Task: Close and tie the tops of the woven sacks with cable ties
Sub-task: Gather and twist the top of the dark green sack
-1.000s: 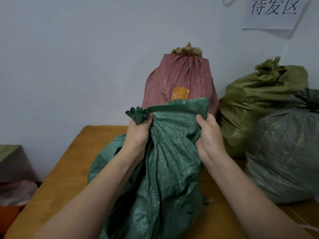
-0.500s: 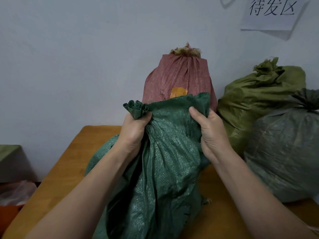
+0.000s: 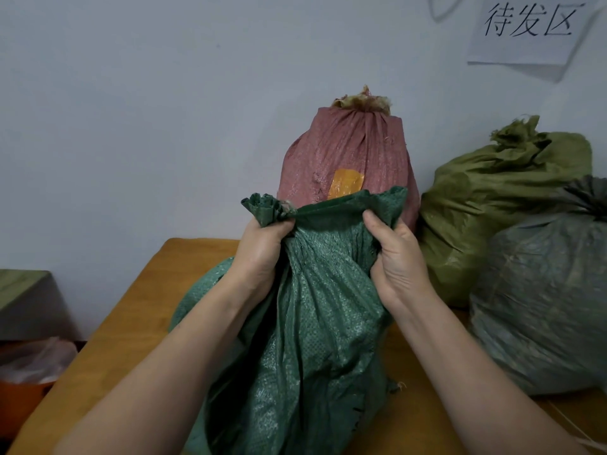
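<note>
A dark green woven sack (image 3: 312, 339) stands on the wooden table (image 3: 138, 323) right in front of me. My left hand (image 3: 259, 254) grips a bunched part of its top, and the gathered folds stick out above my fist. My right hand (image 3: 394, 257) grips the rest of the top edge, which is still spread wide between the two hands. No cable tie is in view.
A red woven sack (image 3: 348, 159) with a tied top and an orange tape patch stands behind against the wall. An olive sack (image 3: 492, 205) and a grey-green sack (image 3: 542, 307) sit at the right, both tied. An orange bin with a plastic bag (image 3: 26, 372) is at lower left.
My right hand has shifted left along the top edge, gathering more fabric toward the left hand. The left hand keeps its hold on the bunched part.
</note>
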